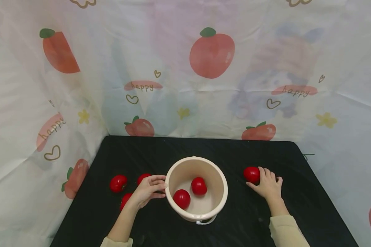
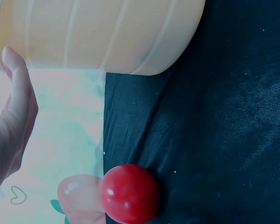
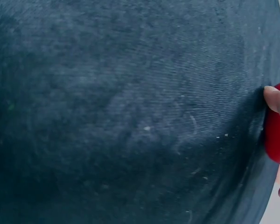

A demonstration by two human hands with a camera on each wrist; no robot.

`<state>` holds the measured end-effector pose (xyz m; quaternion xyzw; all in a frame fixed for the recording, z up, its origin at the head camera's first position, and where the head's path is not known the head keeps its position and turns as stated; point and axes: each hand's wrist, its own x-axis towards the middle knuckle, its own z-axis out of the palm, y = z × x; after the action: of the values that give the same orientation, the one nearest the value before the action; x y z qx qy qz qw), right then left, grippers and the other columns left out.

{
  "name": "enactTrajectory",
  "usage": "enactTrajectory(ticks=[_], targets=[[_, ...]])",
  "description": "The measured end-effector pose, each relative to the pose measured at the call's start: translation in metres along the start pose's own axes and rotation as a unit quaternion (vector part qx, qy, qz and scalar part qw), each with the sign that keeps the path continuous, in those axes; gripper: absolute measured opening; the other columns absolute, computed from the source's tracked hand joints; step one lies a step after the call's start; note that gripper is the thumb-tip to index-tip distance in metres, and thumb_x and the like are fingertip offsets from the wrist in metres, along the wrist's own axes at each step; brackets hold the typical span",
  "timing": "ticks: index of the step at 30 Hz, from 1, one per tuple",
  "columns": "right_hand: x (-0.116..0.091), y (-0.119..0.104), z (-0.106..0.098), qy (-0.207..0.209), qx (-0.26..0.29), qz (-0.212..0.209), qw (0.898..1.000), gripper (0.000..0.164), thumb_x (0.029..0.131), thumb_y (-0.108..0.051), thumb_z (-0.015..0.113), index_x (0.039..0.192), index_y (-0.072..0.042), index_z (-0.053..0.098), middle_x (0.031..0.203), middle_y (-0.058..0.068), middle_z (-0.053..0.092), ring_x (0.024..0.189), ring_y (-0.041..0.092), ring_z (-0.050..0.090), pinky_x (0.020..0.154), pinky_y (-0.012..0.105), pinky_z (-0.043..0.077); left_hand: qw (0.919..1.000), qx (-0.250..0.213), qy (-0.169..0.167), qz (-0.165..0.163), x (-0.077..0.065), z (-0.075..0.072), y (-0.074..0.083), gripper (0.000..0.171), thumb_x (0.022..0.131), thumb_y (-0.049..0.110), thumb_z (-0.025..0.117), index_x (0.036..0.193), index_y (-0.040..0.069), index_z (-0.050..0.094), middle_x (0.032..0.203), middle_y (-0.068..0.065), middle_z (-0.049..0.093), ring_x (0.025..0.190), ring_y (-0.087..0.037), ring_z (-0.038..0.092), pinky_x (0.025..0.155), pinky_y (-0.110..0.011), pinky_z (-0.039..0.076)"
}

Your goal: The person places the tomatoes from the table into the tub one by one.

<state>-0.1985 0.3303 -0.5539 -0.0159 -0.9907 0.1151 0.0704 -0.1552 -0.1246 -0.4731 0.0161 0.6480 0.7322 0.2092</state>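
Observation:
In the head view a cream bucket point(image 1: 220, 178) stands mid-table, with two red tomatoes inside, one further back point(image 1: 199, 186) and one at the left point(image 1: 181, 199). My left hand point(image 1: 149, 189) holds the bucket's left rim; the left wrist view shows its fingers point(image 2: 21, 88) against the wall just below the rim. At the right, my right hand point(image 1: 268, 185) grips another tomato point(image 1: 251, 174) on the table between thumb and fingers. Only part of that tomato point(image 3: 276, 140) and the thumb point(image 3: 276, 99) enter the right wrist view, at its right edge.
Left of the bucket lie three more tomatoes: one outermost point(image 1: 118, 183), one behind the left hand point(image 1: 143, 178), and one partly hidden by the left wrist point(image 1: 125, 199). A black cloth point(image 1: 235, 223) covers the table. Printed curtains point(image 1: 173, 113) hang behind and at the sides.

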Motion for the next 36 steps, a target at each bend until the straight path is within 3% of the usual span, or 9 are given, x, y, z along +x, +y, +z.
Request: enactTrajectory(ticks=[15, 26, 36], targets=[[0.001, 0.004, 0.011, 0.001, 0.003, 0.011, 1.0, 0.08, 0.07, -0.042, 0.071, 0.126, 0.003, 0.035, 0.114, 0.029, 0.044, 0.102, 0.045, 0.039, 0.083, 0.064, 0.024, 1.0, 0.0, 0.001, 0.001, 0.001, 0.0, -0.001, 0.045, 0.084, 0.011, 0.065, 0.121, -0.009, 0.049, 0.089, -0.005, 0.066, 0.074, -0.015, 0.063, 0.071, -0.037, 0.054], [0.004, 0.004, 0.014, 0.009, -0.014, -0.015, 1.0, 0.079, 0.07, -0.039, 0.072, 0.124, 0.006, 0.034, 0.112, 0.028, 0.046, 0.101, 0.044, 0.04, 0.086, 0.064, 0.023, 1.0, 0.0, -0.001, 0.003, 0.001, -0.001, -0.001, 0.045, 0.084, 0.011, 0.065, 0.122, -0.009, 0.049, 0.098, -0.018, 0.064, 0.074, -0.016, 0.063, 0.072, -0.037, 0.055], [0.015, -0.013, -0.011, 0.062, -0.062, -0.072, 0.994, 0.079, 0.067, -0.04, 0.074, 0.123, 0.003, 0.037, 0.111, 0.025, 0.049, 0.102, 0.041, 0.042, 0.087, 0.06, 0.024, 1.0, 0.0, -0.006, 0.007, 0.002, -0.002, -0.002, 0.045, 0.084, 0.01, 0.065, 0.121, -0.009, 0.048, 0.098, -0.019, 0.064, 0.073, -0.015, 0.062, 0.071, -0.037, 0.055]])
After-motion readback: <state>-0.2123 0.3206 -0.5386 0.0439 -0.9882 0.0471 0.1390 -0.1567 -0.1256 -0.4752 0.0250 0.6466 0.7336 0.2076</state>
